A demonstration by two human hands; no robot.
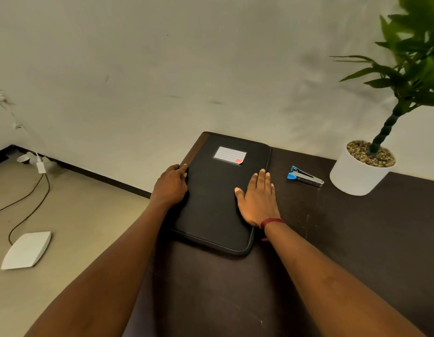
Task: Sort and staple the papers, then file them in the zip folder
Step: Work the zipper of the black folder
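One black zip folder [211,203], one white lined label [230,155], unreadable. Left hand [171,184] curls round its edge; right hand [258,198] flat on top, fingers together. One blue-and-metal stapler [304,176].

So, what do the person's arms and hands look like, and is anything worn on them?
The left arm and right arm are bare, no sleeves in view. The left hand and right hand show no gloves or rings. Round the right wrist sits a dark red thread bracelet, a loose end hanging from it. No watch is visible.
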